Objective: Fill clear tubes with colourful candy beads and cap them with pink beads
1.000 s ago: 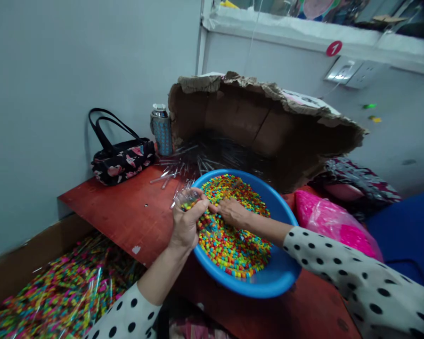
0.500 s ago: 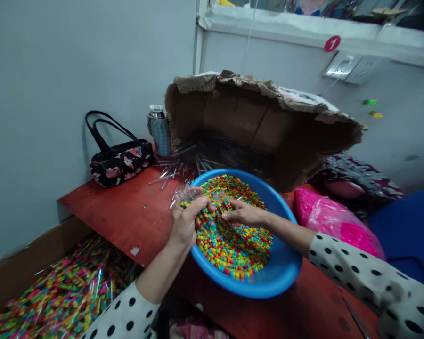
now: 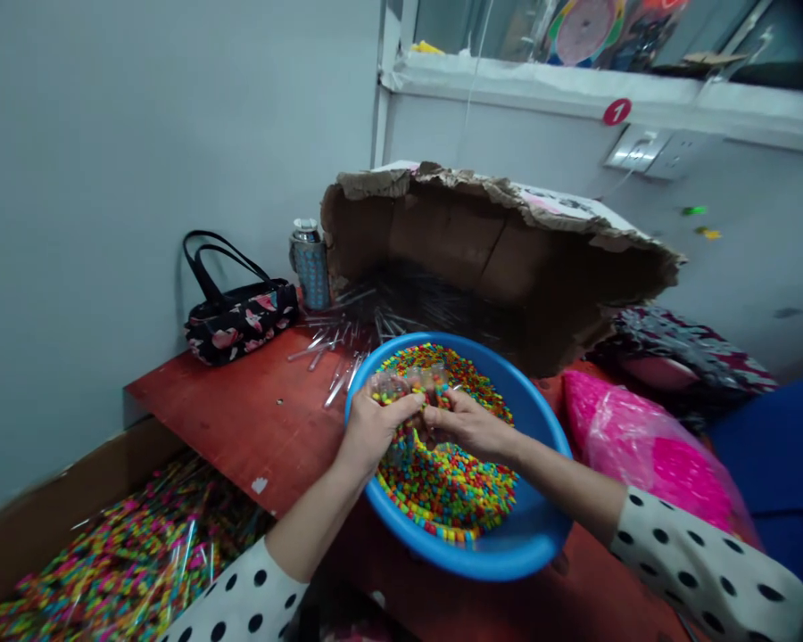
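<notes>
dim cool light, pale glare on the socket plate [image 3: 635, 148], deep shadow inside the box [image 3: 542, 285], bright glints on the clear tubes [image 3: 338, 379], fingers [image 3: 407, 407] softly blurred, wide-angle stretch toward the edges

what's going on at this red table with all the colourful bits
A person in polka-dot sleeves has both hands together over a blue basin of small colourful pieces. The left hand holds clear tubes with some pieces in them, and the right hand meets it at the tubes. More clear tubes lie beside the basin, spilling from a torn cardboard box.
</notes>
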The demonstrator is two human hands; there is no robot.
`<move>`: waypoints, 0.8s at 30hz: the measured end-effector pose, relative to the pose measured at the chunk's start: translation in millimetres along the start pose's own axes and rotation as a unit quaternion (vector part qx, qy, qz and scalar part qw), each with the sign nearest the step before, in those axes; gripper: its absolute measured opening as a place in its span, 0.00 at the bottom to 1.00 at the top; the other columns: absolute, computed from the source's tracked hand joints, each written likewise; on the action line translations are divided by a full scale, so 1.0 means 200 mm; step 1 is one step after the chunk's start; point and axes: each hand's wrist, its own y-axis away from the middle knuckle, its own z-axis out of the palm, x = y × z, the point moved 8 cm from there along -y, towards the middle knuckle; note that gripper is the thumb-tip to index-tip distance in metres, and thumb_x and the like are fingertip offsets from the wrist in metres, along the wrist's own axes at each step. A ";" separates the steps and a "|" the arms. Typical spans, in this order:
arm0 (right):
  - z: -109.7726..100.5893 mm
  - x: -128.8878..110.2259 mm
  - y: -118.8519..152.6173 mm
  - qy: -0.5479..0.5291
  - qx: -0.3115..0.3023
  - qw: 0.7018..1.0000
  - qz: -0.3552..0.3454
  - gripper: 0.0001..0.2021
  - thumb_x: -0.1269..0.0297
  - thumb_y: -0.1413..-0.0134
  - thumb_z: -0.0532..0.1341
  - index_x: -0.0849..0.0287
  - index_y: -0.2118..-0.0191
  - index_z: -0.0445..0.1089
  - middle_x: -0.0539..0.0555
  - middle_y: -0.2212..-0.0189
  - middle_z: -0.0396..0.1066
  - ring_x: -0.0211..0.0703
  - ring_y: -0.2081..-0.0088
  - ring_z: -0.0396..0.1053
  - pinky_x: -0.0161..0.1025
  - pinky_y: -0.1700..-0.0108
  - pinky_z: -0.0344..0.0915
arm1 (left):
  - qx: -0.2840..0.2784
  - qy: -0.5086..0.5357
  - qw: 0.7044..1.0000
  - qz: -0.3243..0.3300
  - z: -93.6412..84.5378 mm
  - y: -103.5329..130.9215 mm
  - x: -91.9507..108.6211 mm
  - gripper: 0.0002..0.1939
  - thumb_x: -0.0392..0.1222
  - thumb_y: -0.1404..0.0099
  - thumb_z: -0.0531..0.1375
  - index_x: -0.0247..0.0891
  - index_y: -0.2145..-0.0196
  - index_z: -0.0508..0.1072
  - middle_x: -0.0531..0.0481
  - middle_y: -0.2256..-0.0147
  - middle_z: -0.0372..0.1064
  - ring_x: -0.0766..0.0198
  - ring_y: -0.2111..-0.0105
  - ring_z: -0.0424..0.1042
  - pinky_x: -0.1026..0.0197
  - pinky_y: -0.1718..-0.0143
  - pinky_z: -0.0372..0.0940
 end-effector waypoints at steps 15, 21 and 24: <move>-0.06 0.02 0.03 0.046 0.113 0.992 0.030 0.20 0.44 0.49 0.58 0.60 0.65 0.61 0.48 0.76 0.61 0.32 0.76 0.60 0.31 0.75 0.61 | 0.077 0.045 0.994 0.055 -0.07 -0.01 0.02 0.20 0.34 0.54 0.67 0.36 0.62 0.68 0.52 0.69 0.72 0.66 0.71 0.71 0.63 0.65 0.66; -0.03 -0.10 0.01 0.252 0.165 0.953 -0.017 0.16 0.50 0.42 0.50 0.59 0.65 0.61 0.48 0.79 0.60 0.35 0.78 0.58 0.33 0.75 0.55 | 0.075 0.044 0.996 0.008 -0.06 -0.01 0.00 0.21 0.33 0.56 0.66 0.35 0.62 0.68 0.52 0.71 0.72 0.66 0.71 0.71 0.64 0.66 0.65; 0.02 -0.17 0.01 0.420 0.200 0.885 -0.017 0.14 0.64 0.43 0.49 0.59 0.53 0.62 0.55 0.68 0.69 0.41 0.68 0.66 0.37 0.66 0.59 | 0.067 0.057 0.996 -0.005 -0.04 -0.02 -0.02 0.21 0.33 0.56 0.66 0.34 0.62 0.67 0.51 0.69 0.73 0.66 0.71 0.71 0.63 0.65 0.65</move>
